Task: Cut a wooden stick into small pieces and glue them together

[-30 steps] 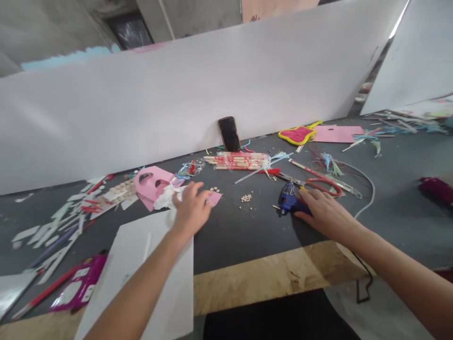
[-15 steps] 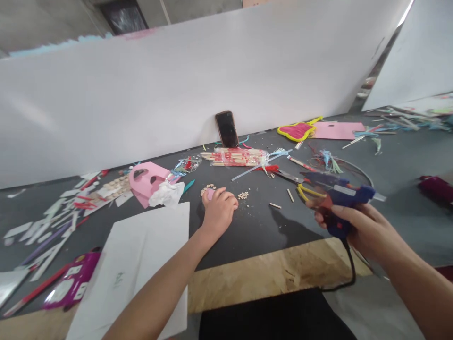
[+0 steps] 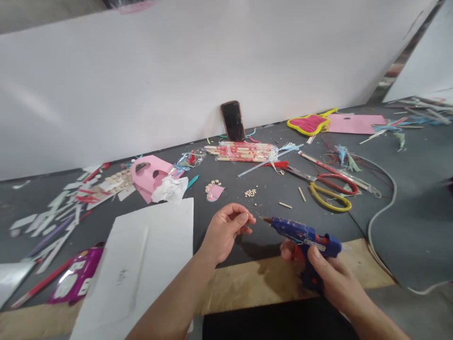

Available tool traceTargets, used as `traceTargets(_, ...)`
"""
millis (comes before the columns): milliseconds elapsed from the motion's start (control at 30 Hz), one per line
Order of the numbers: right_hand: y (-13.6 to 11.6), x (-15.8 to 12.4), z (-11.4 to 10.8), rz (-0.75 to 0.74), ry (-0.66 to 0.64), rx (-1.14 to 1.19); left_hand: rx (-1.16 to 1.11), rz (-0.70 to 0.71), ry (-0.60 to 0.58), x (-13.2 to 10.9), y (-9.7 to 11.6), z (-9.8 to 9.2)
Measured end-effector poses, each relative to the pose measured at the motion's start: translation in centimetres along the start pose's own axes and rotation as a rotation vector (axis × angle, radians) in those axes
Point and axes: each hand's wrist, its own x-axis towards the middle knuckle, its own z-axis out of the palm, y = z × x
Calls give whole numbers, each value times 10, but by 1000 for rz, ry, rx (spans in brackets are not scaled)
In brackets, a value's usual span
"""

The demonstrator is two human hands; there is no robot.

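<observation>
My right hand (image 3: 318, 264) grips a blue glue gun (image 3: 300, 236), its nozzle pointing left. Just left of the nozzle, my left hand (image 3: 226, 229) is pinched, thumb against fingertips; whatever it holds is too small to make out. Beyond my left hand lies a small pink heart-shaped piece (image 3: 215, 192) with little pale bits along its upper left edge. A small pile of pale bits (image 3: 250, 192) sits to its right. Scissors (image 3: 332, 191) with red and yellow handles rest beyond the glue gun.
A phone (image 3: 233, 121) leans on the white panel (image 3: 170, 71). Bundled sticks (image 3: 244, 152) lie before it. At left are a pink cutout (image 3: 150, 172), white board (image 3: 141, 264), purple packet (image 3: 78, 274) and paper strips. A grey cable (image 3: 389, 203) curves at right.
My left hand has left the pink piece and moved nearer me, now pinched. The glue gun has come left and down, close to that hand, uncovering the scissors. The view has shifted.
</observation>
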Motion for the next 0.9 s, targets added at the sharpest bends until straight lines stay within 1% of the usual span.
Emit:
traceTargets(67, 2, 6, 1, -89, -28, -61, -43, -11, -17, 2, -1, -2)
traceTargets(133, 5, 12, 2, -137, -58, -91, -71, -28, -41, 3, -3, -5)
traceTargets(333, 14, 15, 1, -169, -139, -116, -122, -85, -99, 6, -8, -8)
traceTargets(433, 13, 15, 1, -174, -142, -119, -153, -105, -90, 6, -7, -8)
traceTargets(567, 9, 16, 4, -180, -95, -113, -182, -118, -82, 6, -7, -8)
traceTargets(700, 6, 18, 4, -197, -122, -165, -193, -119, -74, 7, -8, -8)
traceTargets(900, 0, 19, 5, -261, -124, -213, -202, -113, -72, 8, -10, -8)
